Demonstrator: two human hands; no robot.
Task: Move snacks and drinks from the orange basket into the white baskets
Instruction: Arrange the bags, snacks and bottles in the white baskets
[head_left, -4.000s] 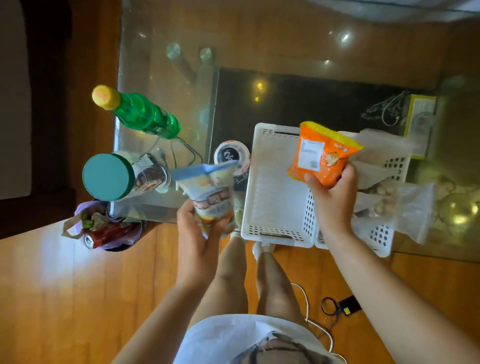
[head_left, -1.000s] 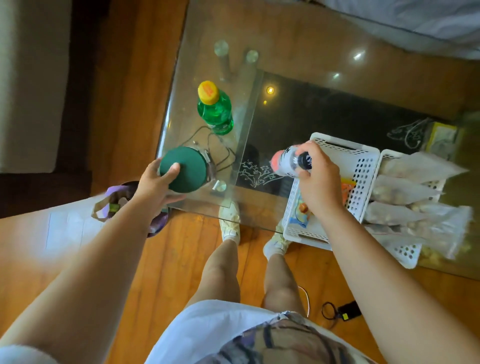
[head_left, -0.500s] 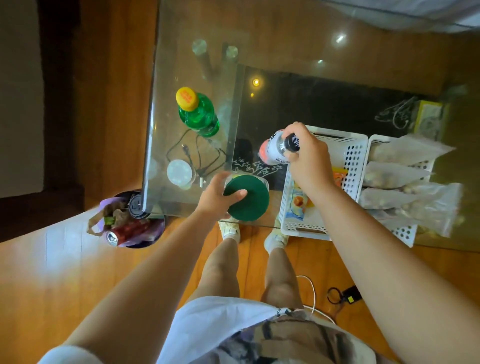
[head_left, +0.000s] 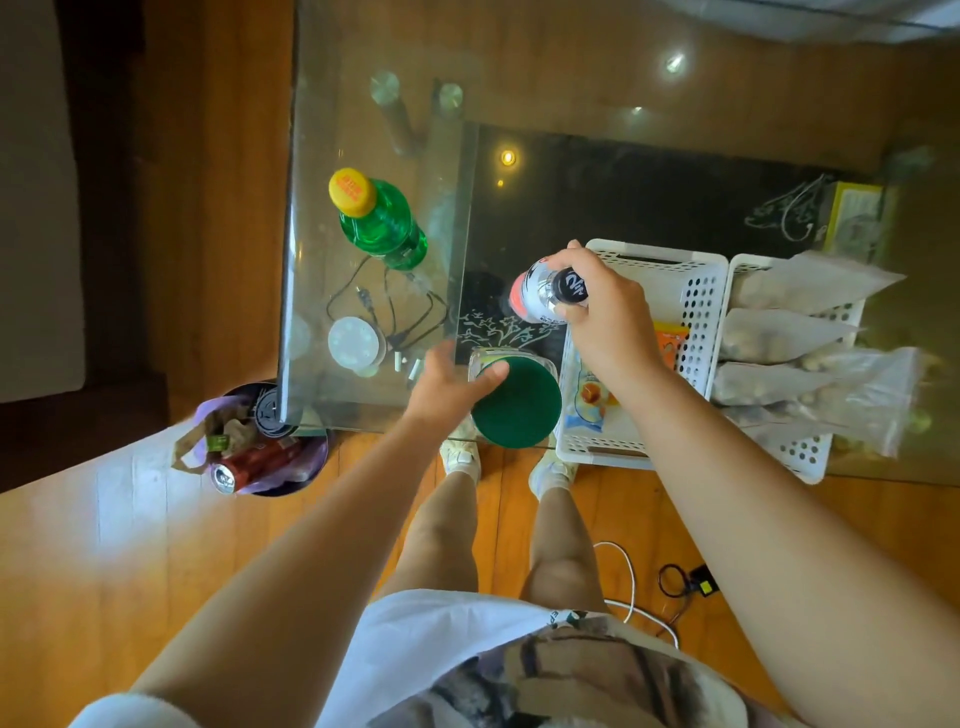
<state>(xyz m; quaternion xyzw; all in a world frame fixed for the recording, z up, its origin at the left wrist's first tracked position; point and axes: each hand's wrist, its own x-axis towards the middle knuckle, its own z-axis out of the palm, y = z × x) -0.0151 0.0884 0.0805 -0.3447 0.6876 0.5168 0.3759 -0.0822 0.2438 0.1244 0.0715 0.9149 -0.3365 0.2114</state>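
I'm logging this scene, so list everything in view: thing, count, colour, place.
Table: 1, glass, centre.
Baskets: 2, white, table's right part.
Snack packs: 2, orange and blue, left basket.
Clear bags: several, right basket.
Bottle: 1, green with yellow cap, table's left.
Jar: 1, green lid, near table edge.
Drink bottle: 1, white and red, beside left basket.
Disc: 1, white, with cables.
Bin: 1, dark, floor left.
Left hand: grips jar.
Right hand: grips drink bottle.
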